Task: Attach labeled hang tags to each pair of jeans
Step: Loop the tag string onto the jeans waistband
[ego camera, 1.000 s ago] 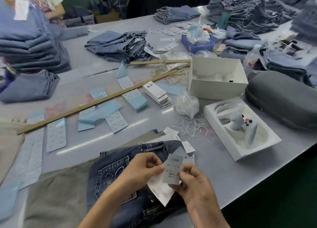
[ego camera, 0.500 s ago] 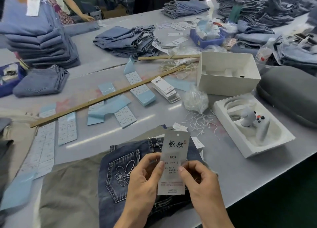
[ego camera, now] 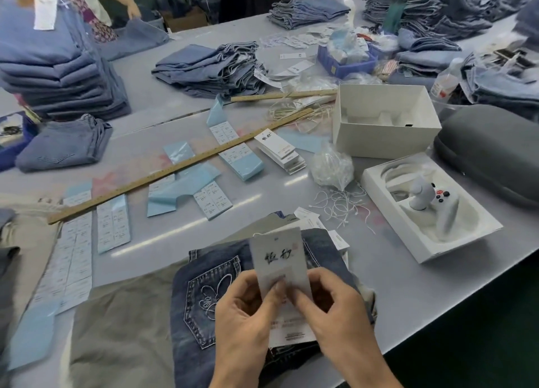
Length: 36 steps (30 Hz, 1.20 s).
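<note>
Since a moment ago the hang tag (ego camera: 278,259) has stayed upright between your hands while your thumbs have slid to its middle, over the small printed label, which is now blurred. From the left: your left hand (ego camera: 245,314) pinches the tag's left edge, the tag stands above the dark jeans (ego camera: 204,300) lying on the grey table (ego camera: 393,285), and your right hand (ego camera: 335,309) grips its right edge. Further right, loose strings (ego camera: 341,204) and a white tray (ego camera: 376,177) lie on the table.
</note>
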Available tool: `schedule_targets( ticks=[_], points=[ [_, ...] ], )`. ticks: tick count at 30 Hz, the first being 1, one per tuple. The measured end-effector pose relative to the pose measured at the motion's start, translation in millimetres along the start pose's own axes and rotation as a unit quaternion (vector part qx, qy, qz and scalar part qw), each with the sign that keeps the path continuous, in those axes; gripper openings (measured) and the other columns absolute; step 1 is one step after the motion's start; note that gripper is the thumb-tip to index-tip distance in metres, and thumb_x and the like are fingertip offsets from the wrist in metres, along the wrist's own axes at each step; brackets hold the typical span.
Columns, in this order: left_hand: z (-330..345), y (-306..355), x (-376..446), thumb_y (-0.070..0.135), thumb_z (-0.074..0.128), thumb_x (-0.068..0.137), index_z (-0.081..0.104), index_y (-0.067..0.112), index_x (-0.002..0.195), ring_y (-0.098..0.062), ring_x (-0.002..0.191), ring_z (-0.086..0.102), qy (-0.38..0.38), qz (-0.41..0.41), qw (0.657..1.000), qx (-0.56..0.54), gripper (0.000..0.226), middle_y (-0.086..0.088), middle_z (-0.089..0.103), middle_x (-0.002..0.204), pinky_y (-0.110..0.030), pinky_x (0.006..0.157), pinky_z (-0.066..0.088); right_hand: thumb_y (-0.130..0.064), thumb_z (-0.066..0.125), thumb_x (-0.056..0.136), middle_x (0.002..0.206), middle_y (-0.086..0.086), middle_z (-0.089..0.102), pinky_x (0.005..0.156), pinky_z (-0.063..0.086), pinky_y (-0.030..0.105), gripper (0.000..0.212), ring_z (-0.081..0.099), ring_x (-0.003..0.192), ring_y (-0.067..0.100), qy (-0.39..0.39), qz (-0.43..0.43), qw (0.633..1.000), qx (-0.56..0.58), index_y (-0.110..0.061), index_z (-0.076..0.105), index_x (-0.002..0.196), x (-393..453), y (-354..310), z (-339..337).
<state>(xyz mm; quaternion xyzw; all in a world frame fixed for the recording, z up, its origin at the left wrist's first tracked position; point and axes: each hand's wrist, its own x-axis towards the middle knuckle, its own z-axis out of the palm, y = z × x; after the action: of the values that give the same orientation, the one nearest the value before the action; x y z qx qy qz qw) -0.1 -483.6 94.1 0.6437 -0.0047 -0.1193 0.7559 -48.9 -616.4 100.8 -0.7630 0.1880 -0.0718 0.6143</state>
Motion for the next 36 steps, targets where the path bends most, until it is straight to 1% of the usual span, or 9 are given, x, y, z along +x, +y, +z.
schedule_targets(
  ticks=[5, 9, 12, 16, 20, 24, 29, 32, 36],
  points=[
    [-5.6, 5.0, 20.2, 0.046, 0.077, 0.074, 0.079, 0.026, 0.081, -0.02, 0.062, 0.071, 0.039, -0.046, 0.996, 0.062, 0.021, -0.007, 0.076, 0.076, -0.031, 0.055, 0.059, -0.03, 0.071, 0.088, 0.096, -0.009, 0.073, 0.084, 0.058, 0.034, 0.023, 0.07, 0.092, 0.011, -0.11, -0.019, 0.994, -0.014, -0.037, 0.063, 0.108, -9.6, -0.5, 7.8],
    [-1.7, 2.3, 49.7, 0.059, 0.062, 0.084, 0.068, 0.023, 0.069, -0.007, 0.045, 0.053, 0.024, 0.013, 0.987, 0.161, 0.04, -0.001, 0.066, 0.057, -0.021, 0.041, 0.041, -0.035, 0.073, 0.086, 0.09, -0.011, 0.074, 0.078, 0.056, 0.024, 0.023, 0.07, 0.082, 0.005, -0.139, -0.027, 0.99, -0.022, -0.039, 0.063, 0.106, -4.3, -7.6, -5.0],
    [-0.2, -15.1, 64.3, 0.061, 0.054, 0.087, 0.066, 0.025, 0.079, -0.012, 0.05, 0.059, -0.021, -0.003, 0.984, 0.176, 0.039, -0.003, 0.069, 0.064, -0.032, 0.048, 0.048, -0.043, 0.071, 0.087, 0.073, -0.007, 0.068, 0.063, 0.047, 0.014, 0.014, 0.059, 0.064, 0.001, -0.025, -0.046, 0.998, -0.022, -0.031, 0.068, 0.094, 28.3, -6.8, -43.1],
    [-2.6, -45.6, 60.1, 0.061, 0.051, 0.089, 0.064, 0.021, 0.079, -0.005, 0.049, 0.056, -0.069, 0.017, 0.966, 0.247, 0.043, 0.001, 0.067, 0.065, -0.023, 0.047, 0.042, -0.014, 0.074, 0.09, 0.073, -0.01, 0.07, 0.066, 0.048, 0.015, 0.014, 0.061, 0.066, 0.001, 0.129, -0.05, 0.988, -0.067, -0.027, 0.072, 0.085, 122.5, 16.6, -91.1],
    [-6.5, -53.9, 67.1, 0.057, 0.058, 0.095, 0.064, 0.024, 0.08, -0.009, 0.049, 0.06, -0.072, 0.003, 0.978, 0.197, 0.037, 0.0, 0.067, 0.063, -0.02, 0.046, 0.044, -0.01, 0.071, 0.09, 0.078, -0.003, 0.069, 0.073, 0.052, 0.031, 0.007, 0.063, 0.075, 0.016, 0.087, 0.053, 0.969, -0.223, -0.015, 0.073, 0.085, 216.8, 71.9, -94.3],
    [-7.7, -63.4, 66.0, 0.061, 0.055, 0.089, 0.06, 0.021, 0.078, -0.008, 0.045, 0.048, -0.033, 0.054, 0.976, 0.208, 0.042, 0.003, 0.058, 0.055, -0.025, 0.044, 0.036, -0.018, 0.067, 0.088, 0.073, 0.001, 0.067, 0.063, 0.046, 0.029, 0.016, 0.062, 0.069, 0.018, 0.052, 0.127, 0.931, -0.339, -0.009, 0.07, 0.076, 267.7, 118.7, -66.3],
    [-9.2, -70.3, 68.4, 0.059, 0.054, 0.091, 0.057, 0.02, 0.079, -0.001, 0.044, 0.045, -0.012, 0.098, 0.97, 0.221, 0.04, 0.004, 0.056, 0.053, -0.021, 0.043, 0.033, -0.027, 0.063, 0.092, 0.102, 0.014, 0.067, 0.086, 0.048, 0.037, 0.022, 0.063, 0.101, 0.031, 0.041, 0.156, 0.877, -0.453, -0.007, 0.067, 0.099, 285.1, 147.1, -36.9],
    [-9.1, -72.2, 68.9, 0.06, 0.055, 0.092, 0.059, 0.019, 0.08, -0.002, 0.045, 0.046, -0.02, 0.098, 0.972, 0.214, 0.043, 0.0, 0.058, 0.055, -0.021, 0.044, 0.034, -0.008, 0.055, 0.092, 0.087, 0.017, 0.059, 0.069, 0.042, 0.031, 0.011, 0.056, 0.081, 0.028, 0.036, 0.154, 0.878, -0.452, -0.01, 0.058, 0.081, 286.3, 148.6, -32.2],
    [-10.4, -74.5, 68.2, 0.061, 0.055, 0.093, 0.06, 0.02, 0.081, -0.005, 0.044, 0.046, -0.026, 0.094, 0.974, 0.203, 0.043, -0.001, 0.059, 0.056, -0.021, 0.043, 0.033, -0.009, 0.054, 0.097, 0.096, 0.014, 0.068, 0.07, 0.038, 0.033, 0.01, 0.061, 0.089, 0.032, 0.091, 0.161, 0.92, -0.346, -0.003, 0.059, 0.091, 281.2, 147.7, -38.7]
  ],
)
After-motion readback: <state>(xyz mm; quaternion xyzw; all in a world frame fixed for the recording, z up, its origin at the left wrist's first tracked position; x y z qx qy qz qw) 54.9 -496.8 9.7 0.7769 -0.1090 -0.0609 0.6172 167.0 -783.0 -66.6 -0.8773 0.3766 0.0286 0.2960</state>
